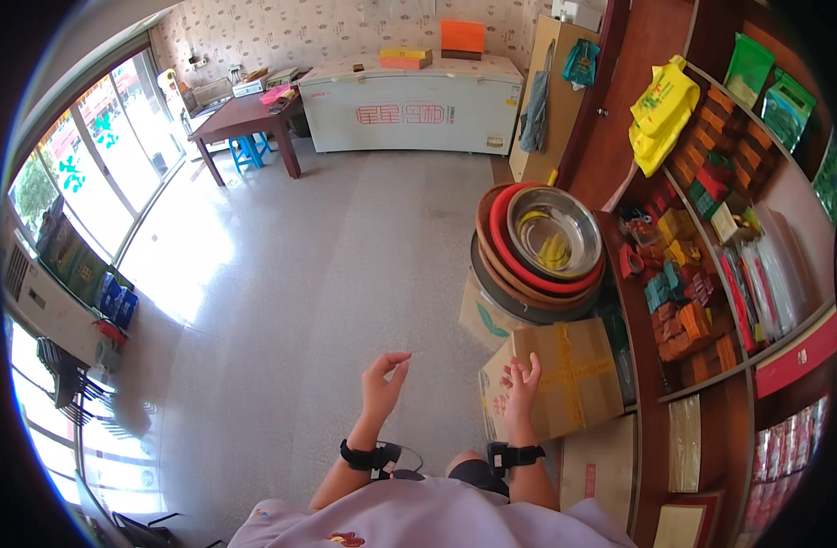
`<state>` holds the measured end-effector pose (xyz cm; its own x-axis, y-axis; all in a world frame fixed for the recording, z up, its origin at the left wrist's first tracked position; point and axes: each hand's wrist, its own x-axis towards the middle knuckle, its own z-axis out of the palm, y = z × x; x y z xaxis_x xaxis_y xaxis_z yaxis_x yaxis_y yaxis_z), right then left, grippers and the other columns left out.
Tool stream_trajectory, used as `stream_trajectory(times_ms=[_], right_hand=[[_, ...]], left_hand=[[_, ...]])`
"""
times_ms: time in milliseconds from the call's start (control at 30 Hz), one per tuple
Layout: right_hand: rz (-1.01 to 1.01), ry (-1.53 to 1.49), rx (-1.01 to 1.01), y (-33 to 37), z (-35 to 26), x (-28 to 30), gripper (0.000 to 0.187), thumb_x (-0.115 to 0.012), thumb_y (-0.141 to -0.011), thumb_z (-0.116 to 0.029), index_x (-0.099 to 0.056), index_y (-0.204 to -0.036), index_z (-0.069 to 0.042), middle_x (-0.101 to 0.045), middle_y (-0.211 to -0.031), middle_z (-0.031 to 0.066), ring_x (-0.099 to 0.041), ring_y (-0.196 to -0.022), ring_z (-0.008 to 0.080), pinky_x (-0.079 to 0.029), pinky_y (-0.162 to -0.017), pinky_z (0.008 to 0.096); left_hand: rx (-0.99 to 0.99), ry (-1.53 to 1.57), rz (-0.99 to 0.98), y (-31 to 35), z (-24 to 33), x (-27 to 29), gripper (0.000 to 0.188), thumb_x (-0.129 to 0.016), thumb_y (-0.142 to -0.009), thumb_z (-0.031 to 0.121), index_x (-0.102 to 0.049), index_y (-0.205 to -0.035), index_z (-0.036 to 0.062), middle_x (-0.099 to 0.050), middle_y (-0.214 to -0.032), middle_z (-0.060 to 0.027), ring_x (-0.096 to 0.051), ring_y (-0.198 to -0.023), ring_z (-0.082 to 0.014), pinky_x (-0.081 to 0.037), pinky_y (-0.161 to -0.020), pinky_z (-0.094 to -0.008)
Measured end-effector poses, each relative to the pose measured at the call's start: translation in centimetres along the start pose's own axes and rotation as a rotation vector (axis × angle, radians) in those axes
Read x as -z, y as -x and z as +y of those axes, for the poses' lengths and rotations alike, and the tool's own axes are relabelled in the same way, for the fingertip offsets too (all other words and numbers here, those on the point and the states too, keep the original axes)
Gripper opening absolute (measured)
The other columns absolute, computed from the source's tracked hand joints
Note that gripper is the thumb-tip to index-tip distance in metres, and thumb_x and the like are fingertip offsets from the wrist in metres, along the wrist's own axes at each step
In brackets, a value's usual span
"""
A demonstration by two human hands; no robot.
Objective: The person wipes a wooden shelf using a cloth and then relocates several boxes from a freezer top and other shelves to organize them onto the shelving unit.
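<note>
My left hand (383, 382) is held out over the grey floor (272, 365), its fingers stretched forward and the thumb apart, with nothing in it. My right hand (522, 391) is raised with its fingers spread, also holding nothing. Behind the right hand in the picture is a cardboard box (569, 370) closed with yellow tape; I cannot tell whether the hand touches it. Both wrists wear black straps. Beyond the box, a shiny steel basin (578, 233) tops a stack with a red basin (501, 228) and brown round trays. A yellow item lies inside the steel basin.
Wooden shelves (645, 365) full of packets and small boxes line the right side. A long white chest freezer (409, 114) stands at the far wall, beside a dark brown table (245, 119) with blue stools (245, 153). Glass doors run along the left, near stacked black chairs (67, 374).
</note>
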<state>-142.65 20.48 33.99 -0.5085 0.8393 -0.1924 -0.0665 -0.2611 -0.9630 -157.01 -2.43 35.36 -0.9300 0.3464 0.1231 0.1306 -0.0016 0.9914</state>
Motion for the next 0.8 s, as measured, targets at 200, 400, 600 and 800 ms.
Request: stream_trajectory(times_ms=[200,400,600,800], right_hand=[[-0.062,0.07,-0.087,-12.3,4.7,-7.7,0.038,-0.055,-0.095,-0.018,-0.044,-0.13,-0.009,-0.062,-0.109,0.0064,-0.059,-0.089,0.0145,-0.047,-0.074,0.0272],[-0.127,0.111,-0.13,-24.2,2.4,-20.2,0.019,-0.055,-0.096,-0.02,-0.058,-0.11,-0.007,-0.064,-0.097,0.0028,-0.06,-0.086,0.0114,-0.047,-0.073,0.0247],[-0.402,0.093,-0.117,-37.2,1.5,-34.3,0.023,-0.056,-0.095,-0.025,-0.061,-0.107,-0.005,-0.067,-0.097,0.0065,-0.062,-0.086,0.0135,-0.049,-0.075,0.0269],[-0.194,0.042,-0.091,-51.1,3.1,-42.8,0.023,-0.057,-0.095,-0.025,-0.06,-0.11,-0.008,-0.066,-0.096,0.0046,-0.062,-0.086,0.014,-0.048,-0.076,0.0284]], left_hand=[[0.139,0.108,-0.001,-10.5,-8.5,2.9,0.016,-0.062,-0.089,0.008,-0.068,-0.103,0.0015,-0.07,-0.101,-0.0086,-0.065,-0.094,-0.0142,-0.051,-0.085,-0.0298],[-0.017,-0.153,0.142,-28.1,-6.9,10.1,0.018,-0.062,-0.089,0.007,-0.067,-0.105,0.0006,-0.07,-0.1,-0.0069,-0.064,-0.094,-0.0143,-0.051,-0.084,-0.0294],[0.05,-0.22,0.469,-41.8,-8.5,19.7,0.021,-0.06,-0.091,0.011,-0.065,-0.109,0.0019,-0.068,-0.101,-0.0075,-0.063,-0.094,-0.0149,-0.049,-0.084,-0.0289],[0.224,0.021,0.872,-57.4,-21.3,29.0,0.032,-0.059,-0.092,0.016,-0.057,-0.122,0.006,-0.062,-0.119,-0.0083,-0.058,-0.107,-0.0167,-0.045,-0.089,-0.0299]])
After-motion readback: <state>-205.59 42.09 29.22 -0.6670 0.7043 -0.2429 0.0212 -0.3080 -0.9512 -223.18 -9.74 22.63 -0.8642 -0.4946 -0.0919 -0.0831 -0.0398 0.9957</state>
